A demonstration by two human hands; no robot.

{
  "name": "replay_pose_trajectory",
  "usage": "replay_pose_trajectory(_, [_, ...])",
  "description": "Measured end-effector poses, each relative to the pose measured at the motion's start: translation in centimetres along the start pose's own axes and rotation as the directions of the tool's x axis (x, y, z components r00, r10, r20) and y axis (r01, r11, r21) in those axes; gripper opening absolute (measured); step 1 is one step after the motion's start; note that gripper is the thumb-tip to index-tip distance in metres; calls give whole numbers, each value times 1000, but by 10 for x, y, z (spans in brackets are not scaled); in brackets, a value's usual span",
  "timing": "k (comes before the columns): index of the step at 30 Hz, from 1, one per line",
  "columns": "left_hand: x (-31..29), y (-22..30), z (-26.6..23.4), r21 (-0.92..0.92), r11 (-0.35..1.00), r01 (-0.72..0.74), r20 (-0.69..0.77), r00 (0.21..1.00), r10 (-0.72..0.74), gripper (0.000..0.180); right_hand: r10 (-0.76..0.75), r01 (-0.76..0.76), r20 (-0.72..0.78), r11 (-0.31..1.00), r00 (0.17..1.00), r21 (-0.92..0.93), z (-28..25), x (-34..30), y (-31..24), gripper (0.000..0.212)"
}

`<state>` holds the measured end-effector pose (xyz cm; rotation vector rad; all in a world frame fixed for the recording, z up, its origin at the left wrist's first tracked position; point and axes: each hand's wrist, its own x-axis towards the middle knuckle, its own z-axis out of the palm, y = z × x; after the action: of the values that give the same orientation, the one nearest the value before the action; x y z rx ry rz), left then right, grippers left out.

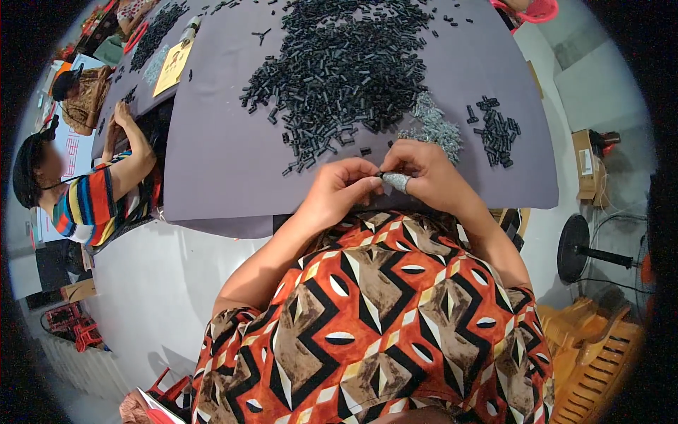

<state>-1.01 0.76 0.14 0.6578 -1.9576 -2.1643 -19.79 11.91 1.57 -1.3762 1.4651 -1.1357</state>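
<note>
My left hand (342,185) and my right hand (427,173) meet at the near edge of the grey table. Between their fingertips they pinch a small black part (380,174), mostly hidden by the fingers. Grey tape or a finger cover (397,181) wraps a finger of my right hand. Just beyond my right hand lies a heap of small shiny silvery pieces (439,127). A large pile of short black tube-like parts (346,78) spreads over the middle of the table. To the right sits a smaller group of black parts (500,138).
At the left, a person in a striped top (95,198) works at an adjoining table with more black parts (157,35). A yellow card (173,67) lies near that side. A round black stand base (573,249) and an orange plastic chair (593,353) stand at the right.
</note>
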Motion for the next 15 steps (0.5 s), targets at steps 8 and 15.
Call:
replay_pose_trajectory(8, [1, 6, 3, 173, 985, -13, -11, 1000, 15, 18, -317, 304, 21, 889, 948, -343, -2, 4, -8, 11])
replay_pose_trajectory(15, [0, 4, 5, 360, 922, -144, -44, 984, 170, 19, -28, 29, -15, 997, 1000, 70, -4, -1, 5, 9])
